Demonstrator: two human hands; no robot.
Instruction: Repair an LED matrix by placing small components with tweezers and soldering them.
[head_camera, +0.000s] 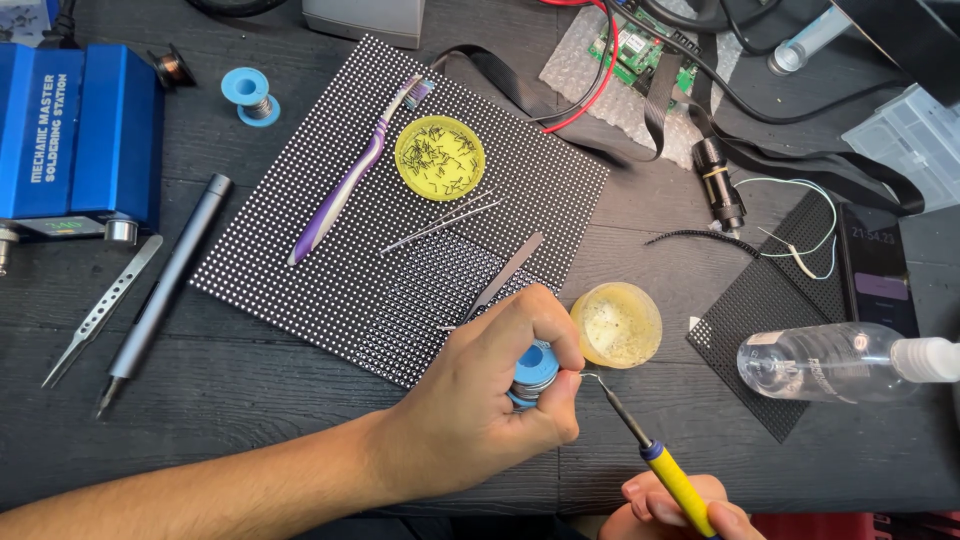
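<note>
Left hand (490, 400) clamped on solder spool (535, 368); soldering iron (650, 450), gripped in right hand (665, 510), points to eleven o'clock, tip touching the wire

On the dark tabletop (250, 400): a dotted panel (400, 200) carrying a purple toothbrush (345, 185), a yellow lid of small parts (440, 157) and tweezers (440, 225). A blue soldering station (75, 140) stands far left, beside a grey pen tool (165, 290). A clear bottle (840, 362) lies right, near a round yellow tub (617, 324).
</note>
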